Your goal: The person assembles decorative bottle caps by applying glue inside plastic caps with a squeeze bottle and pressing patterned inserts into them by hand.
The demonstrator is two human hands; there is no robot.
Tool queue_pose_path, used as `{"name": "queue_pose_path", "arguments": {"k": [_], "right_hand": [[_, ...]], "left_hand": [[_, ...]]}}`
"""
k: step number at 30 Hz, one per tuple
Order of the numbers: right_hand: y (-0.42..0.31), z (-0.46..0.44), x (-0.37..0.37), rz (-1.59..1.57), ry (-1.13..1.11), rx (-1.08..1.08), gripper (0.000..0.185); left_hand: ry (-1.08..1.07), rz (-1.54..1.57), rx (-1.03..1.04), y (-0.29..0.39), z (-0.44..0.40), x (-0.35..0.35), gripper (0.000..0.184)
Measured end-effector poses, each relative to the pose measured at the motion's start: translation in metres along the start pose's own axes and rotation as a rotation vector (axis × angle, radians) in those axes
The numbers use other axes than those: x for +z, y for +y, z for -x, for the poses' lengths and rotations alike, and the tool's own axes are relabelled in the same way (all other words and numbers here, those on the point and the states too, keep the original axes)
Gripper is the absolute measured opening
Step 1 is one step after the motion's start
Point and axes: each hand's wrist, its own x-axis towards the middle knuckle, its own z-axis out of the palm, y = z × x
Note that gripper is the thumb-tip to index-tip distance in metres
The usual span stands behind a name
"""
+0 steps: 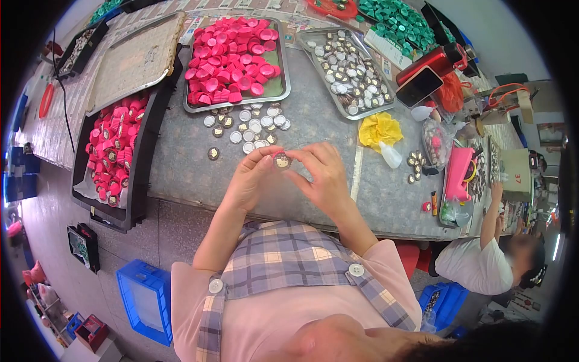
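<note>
Between my two hands, just above the table's front part, is a small round disc point(281, 160) with a dark rim and a pale figure on its face. My left hand point(253, 175) pinches its left side, where a bit of pink shows. On its right side, the fingers of my right hand point(321, 174) hold the edge. Beyond my hands lie loose white and dark discs point(248, 135). Behind these stands a metal tray heaped with pink fluted cups point(232, 60). A second metal tray point(391, 99) holds many more discs.
At the left, a black crate point(140, 175) holds pink pieces beneath a tilted board point(136, 60). A yellow cloth point(380, 130), white bottle point(391, 155), phone point(420, 86) and pink tool point(459, 174) lie at the right. Another person point(476, 262) works at far right.
</note>
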Motion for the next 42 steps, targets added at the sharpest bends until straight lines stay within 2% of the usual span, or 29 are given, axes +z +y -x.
{"name": "queue_pose_path", "arguments": {"k": [5,18,21,23,27,29,33,42], "right_hand": [[0.002,0.002,0.002,0.097,0.020,-0.073,0.026],[0.011,0.004,0.005,0.054,0.013,-0.041,0.023],[0.014,0.002,0.005,-0.017,0.000,-0.014,0.028],[0.013,0.001,0.007,-0.193,0.002,0.211,0.035],[0.021,0.007,0.015,-0.380,-0.056,0.241,0.041],[0.021,0.010,0.016,-0.536,-0.142,0.423,0.041],[0.018,0.010,0.014,-0.613,-0.132,0.470,0.040],[0.013,0.010,0.005,-0.562,-0.132,0.389,0.045]], "left_hand": [[0.014,-0.095,0.041,-0.001,-0.001,0.000,0.028],[-0.024,-0.457,0.097,-0.003,0.000,-0.004,0.042],[-0.031,-0.382,0.009,0.002,0.002,0.002,0.036],[-0.055,-0.382,0.008,0.007,0.003,0.005,0.036],[-0.090,-0.354,0.011,0.006,0.002,0.003,0.037],[-0.093,-0.366,0.027,0.003,0.001,0.002,0.037],[-0.113,-0.354,0.036,-0.001,0.002,-0.001,0.037],[-0.184,-0.344,0.063,0.001,0.003,0.004,0.037]]}}
